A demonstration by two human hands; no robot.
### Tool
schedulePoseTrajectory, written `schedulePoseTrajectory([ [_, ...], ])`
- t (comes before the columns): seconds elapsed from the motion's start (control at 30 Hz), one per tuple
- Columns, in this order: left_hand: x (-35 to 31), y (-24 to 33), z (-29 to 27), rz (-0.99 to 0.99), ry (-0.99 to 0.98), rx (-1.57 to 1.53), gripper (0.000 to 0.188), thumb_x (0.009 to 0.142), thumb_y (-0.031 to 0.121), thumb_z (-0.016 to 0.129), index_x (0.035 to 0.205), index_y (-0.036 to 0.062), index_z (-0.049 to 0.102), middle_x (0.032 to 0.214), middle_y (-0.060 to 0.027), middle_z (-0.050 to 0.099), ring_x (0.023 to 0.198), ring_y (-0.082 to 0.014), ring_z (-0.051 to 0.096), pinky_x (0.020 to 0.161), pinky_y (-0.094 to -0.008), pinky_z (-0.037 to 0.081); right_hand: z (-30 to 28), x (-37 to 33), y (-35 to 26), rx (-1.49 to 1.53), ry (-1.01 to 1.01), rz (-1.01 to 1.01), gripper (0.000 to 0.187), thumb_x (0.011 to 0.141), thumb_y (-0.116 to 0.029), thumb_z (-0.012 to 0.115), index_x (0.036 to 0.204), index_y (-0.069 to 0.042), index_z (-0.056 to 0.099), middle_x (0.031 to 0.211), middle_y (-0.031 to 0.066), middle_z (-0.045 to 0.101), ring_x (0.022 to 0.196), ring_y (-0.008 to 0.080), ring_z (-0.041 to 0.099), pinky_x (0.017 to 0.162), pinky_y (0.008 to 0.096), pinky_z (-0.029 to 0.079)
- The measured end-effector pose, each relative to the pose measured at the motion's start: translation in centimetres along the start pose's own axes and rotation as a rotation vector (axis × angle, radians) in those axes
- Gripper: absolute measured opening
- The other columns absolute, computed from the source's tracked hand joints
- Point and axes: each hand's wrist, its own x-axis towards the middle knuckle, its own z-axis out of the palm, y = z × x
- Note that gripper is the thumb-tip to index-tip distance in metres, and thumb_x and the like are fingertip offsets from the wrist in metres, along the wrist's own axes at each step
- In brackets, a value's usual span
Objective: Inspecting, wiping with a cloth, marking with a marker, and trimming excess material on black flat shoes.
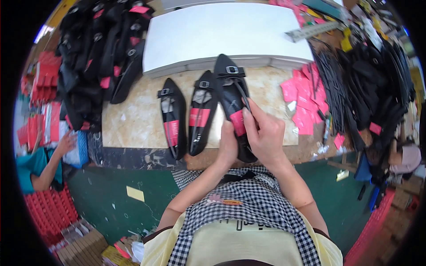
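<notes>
Over the front edge of the table I hold a black pointed flat shoe [223, 91] with a square buckle and a pink insole panel, toe pointing away. My left hand [228, 144] is closed on its left side near the heel. My right hand [266, 133] pinches a thin black strip [242, 91] that runs inside the shoe toward the toe; the strip's far end is hidden. Two matching shoes stand to the left on the table: a nearer one [203, 99] and an outer one [176, 104]. Each has a dark strip lying lengthwise inside.
A stack of white sheets [222, 35] lies behind the shoes. Black shoes are heaped at the far left [97, 53]. To the right are pink slips [304, 95], a bundle of black strips [333, 84] and more black shoes [377, 75]. A person's arm [51, 166] shows at left.
</notes>
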Motion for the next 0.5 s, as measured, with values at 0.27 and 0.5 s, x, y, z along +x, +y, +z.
schedulePoseTrajectory([
  [0.27,-2.0,1.6,-3.1,0.38,0.072,1.035,0.037,0.081,0.024,0.068,0.109,0.0003,0.066,0.121,-0.0226,0.057,0.115,-0.035,0.052,0.104,-0.0403,0.039,-5.6,-3.6,2.7,0.339,-0.447,0.53,0.036,0.095,-0.007,0.056,0.13,0.001,0.06,0.086,0.0047,0.073,0.062,0.0019,0.049,0.057,0.0192,0.039],
  [0.5,-3.8,5.5,-8.1,0.306,0.264,1.796,0.073,0.069,0.037,0.079,0.133,0.018,0.053,0.126,-0.0247,0.051,0.13,-0.0428,0.036,0.107,-0.0689,0.02,-3.5,-4.9,7.7,0.126,-0.386,0.363,0.032,0.096,-0.012,0.054,0.125,-0.002,0.064,0.078,0.0041,0.072,0.063,0.004,0.053,0.056,0.0222,0.041],
])
